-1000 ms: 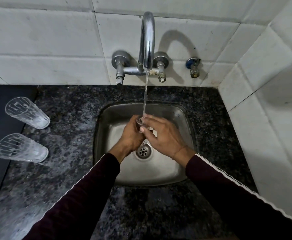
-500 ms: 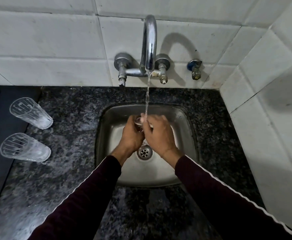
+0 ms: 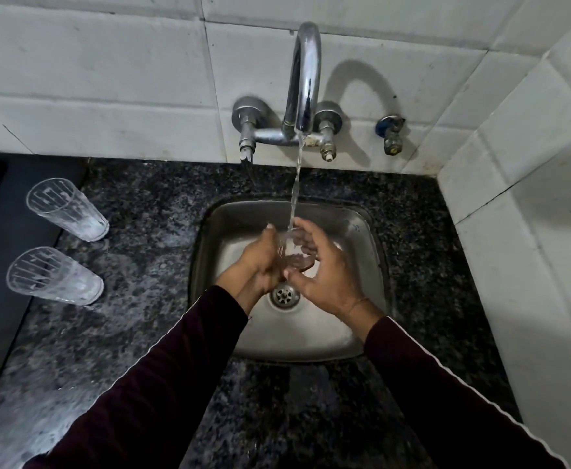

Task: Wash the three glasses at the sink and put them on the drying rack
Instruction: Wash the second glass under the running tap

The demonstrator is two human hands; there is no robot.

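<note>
A clear glass [image 3: 294, 252] is held over the steel sink [image 3: 362, 238], under the stream of water from the chrome tap [image 3: 306, 79]. My left hand [image 3: 258, 262] grips its left side. My right hand [image 3: 324, 269] curls around its right side, fingers over the rim. Much of the glass is hidden by the fingers. Two more ribbed clear glasses stand upright on the dark granite counter to the left, a far glass [image 3: 66, 208] and a near glass [image 3: 52, 275].
A dark mat or tray [image 3: 3, 265] lies along the left edge of the counter [image 3: 135, 326], beside the two glasses. White tiled walls close off the back and the right. A small blue-capped valve [image 3: 390, 133] sticks out right of the tap. The drain [image 3: 284, 295] lies below my hands.
My right hand has turned around the glass and opened slightly, so more of the glass shows between my hands. The water keeps running. The two glasses on the counter have not moved.
</note>
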